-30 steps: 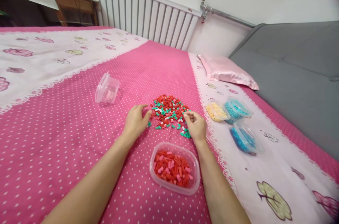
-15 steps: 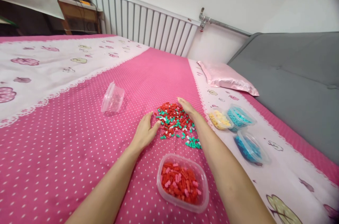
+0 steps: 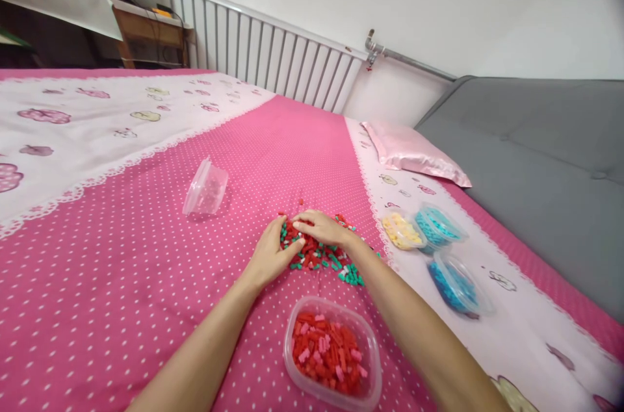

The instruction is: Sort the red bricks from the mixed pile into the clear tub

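Note:
A loose pile of small building blocks (image 3: 312, 255), red, green, white and pink, lies on the pink dotted bedspread. My left hand (image 3: 273, 253) is cupped at the pile's left edge, thumb apart from the fingers. Over the top of the pile reaches my right hand (image 3: 322, 228), its fingers stretched toward the left one and partly hiding the blocks. Both hands look open, and no block shows gripped in either. Between my forearms sits a clear plastic tub (image 3: 374, 370) of red and pink blocks.
A clear container (image 3: 207, 188) lies on its side at the left. On the right stand tubs of yellow pieces (image 3: 402, 230), turquoise pieces (image 3: 439, 225) and blue pieces (image 3: 453, 282). Farther back are a pink pillow (image 3: 414, 153) and a grey headboard (image 3: 536, 158).
My right hand has moved left from the pile's right side onto its top, closer to my left hand. Some red blocks now lie at the pile's far edge. The view has tilted up slightly.

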`<state>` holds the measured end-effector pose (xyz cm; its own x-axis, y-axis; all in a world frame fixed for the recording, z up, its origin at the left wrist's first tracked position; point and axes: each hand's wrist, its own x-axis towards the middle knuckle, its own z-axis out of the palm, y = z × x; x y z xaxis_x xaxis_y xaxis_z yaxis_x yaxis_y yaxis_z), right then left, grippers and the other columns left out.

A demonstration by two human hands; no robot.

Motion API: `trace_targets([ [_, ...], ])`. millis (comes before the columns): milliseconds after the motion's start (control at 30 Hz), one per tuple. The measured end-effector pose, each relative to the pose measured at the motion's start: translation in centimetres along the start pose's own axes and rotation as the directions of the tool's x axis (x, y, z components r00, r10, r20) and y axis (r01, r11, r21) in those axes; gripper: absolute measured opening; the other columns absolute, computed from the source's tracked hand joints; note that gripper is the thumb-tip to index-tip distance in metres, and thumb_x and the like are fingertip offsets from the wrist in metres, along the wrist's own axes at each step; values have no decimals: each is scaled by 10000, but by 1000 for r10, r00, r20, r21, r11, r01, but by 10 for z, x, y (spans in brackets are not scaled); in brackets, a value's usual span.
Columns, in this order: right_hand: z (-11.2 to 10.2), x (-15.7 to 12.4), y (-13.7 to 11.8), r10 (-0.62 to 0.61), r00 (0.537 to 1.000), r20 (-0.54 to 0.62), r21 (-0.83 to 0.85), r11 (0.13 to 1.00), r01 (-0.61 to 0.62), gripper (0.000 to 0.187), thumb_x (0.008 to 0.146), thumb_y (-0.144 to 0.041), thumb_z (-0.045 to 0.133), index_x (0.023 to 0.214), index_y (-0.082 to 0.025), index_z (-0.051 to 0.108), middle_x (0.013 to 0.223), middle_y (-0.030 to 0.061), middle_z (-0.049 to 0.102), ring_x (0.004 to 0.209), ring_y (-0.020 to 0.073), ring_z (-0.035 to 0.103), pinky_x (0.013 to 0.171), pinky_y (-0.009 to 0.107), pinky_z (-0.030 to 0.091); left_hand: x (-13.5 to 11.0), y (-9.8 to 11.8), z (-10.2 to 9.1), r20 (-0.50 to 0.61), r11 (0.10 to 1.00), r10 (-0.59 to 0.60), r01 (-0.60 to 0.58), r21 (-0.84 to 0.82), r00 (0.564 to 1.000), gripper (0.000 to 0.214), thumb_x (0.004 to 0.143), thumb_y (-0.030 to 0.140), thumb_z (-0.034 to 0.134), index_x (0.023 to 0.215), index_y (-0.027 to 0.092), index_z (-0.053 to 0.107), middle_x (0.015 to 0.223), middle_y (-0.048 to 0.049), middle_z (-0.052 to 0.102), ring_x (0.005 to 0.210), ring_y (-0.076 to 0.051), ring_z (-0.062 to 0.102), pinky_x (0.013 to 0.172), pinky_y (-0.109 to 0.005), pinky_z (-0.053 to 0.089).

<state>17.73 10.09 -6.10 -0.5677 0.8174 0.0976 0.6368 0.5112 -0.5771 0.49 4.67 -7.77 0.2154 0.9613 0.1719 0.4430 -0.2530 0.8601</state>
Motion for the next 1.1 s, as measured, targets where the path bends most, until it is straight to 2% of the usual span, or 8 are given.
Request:
trace_targets([
  [200, -28, -54, -22, 18, 998, 64, 183, 983, -29, 413, 926, -470, 374, 932, -176, 664, 945, 51, 665, 901, 181, 587, 847, 320, 433, -7, 12, 5, 155, 988, 121, -103, -116, 980, 468, 752, 479, 580, 1093, 161, 622, 1110, -101, 664, 1028, -245, 602, 934, -382, 437],
  [267, -40, -58, -7, 127, 990, -53, 246, 963, -111, 355, 882, -474, 466, 996, -201, 664, 1007, 37, 673, 966, 187, 594, 894, 327, 429, -8, 15, 4, 130, 988, 124, -111, -105, 984, 429, 764, 494, 567, 1037, 173, 649, 1063, -87, 681, 991, -235, 615, 905, -370, 453],
  [367, -44, -49, 32, 379, 823, -423, 203, 925, -321, 317, 831, -459, 524, 981, -223, 672, 1048, 49, 669, 1066, 216, 561, 1004, 402, 354, -5, 15, -1, -1, 995, 95, -95, -43, 995, 445, 757, 527, 560, 1003, 168, 654, 1022, -91, 686, 960, -240, 619, 878, -386, 465],
  [467, -32, -30, 65, 461, 751, -473, 228, 887, -401, 357, 858, -417, 455, 1050, -188, 651, 1149, 117, 625, 1154, 260, 506, 1037, 510, 283, -2, 12, -5, -154, 998, 56, -52, 28, 986, 514, 755, 554, 541, 1054, 145, 630, 1118, -118, 648, 1055, -259, 577, 943, -419, 423],
  [733, 4, -14, 42, 315, 922, -227, 307, 921, -239, 399, 886, -462, 395, 956, -212, 697, 1092, 46, 667, 1068, 179, 572, 1013, 367, 373, 2, 4, -4, -136, 996, -14, 26, 86, 991, 616, 806, 561, 449, 1207, 107, 555, 1312, -163, 531, 1249, -263, 441, 1067, -422, 291],
  [833, 1, -33, 14, 187, 981, -54, 422, 894, -148, 494, 836, -599, 440, 956, -199, 705, 1065, 58, 673, 1042, 212, 583, 1001, 399, 381, 1, 5, -3, -104, 997, -11, 19, 69, 995, 617, 810, 546, 452, 1216, 92, 551, 1325, -171, 519, 1258, -268, 429, 1074, -419, 276],
  [967, -20, -47, -11, 130, 984, 125, 557, 811, -178, 500, 859, -589, 435, 1024, -190, 685, 1028, 70, 684, 981, 206, 612, 974, 414, 400, 0, 5, -3, -64, 1000, 1, 0, 18, 998, 582, 795, 540, 485, 1183, 117, 580, 1310, -157, 539, 1251, -274, 441, 1069, -422, 284],
  [1100, -35, -13, -2, 267, 958, -107, 463, 866, -190, 434, 863, -538, 470, 1034, -191, 666, 1125, 85, 647, 1065, 193, 570, 1009, 407, 371, 0, 4, -4, -79, 997, -38, 32, -77, 996, 621, 819, 571, 436, 1233, 118, 534, 1320, -153, 531, 1237, -256, 461, 1056, -412, 307],
])
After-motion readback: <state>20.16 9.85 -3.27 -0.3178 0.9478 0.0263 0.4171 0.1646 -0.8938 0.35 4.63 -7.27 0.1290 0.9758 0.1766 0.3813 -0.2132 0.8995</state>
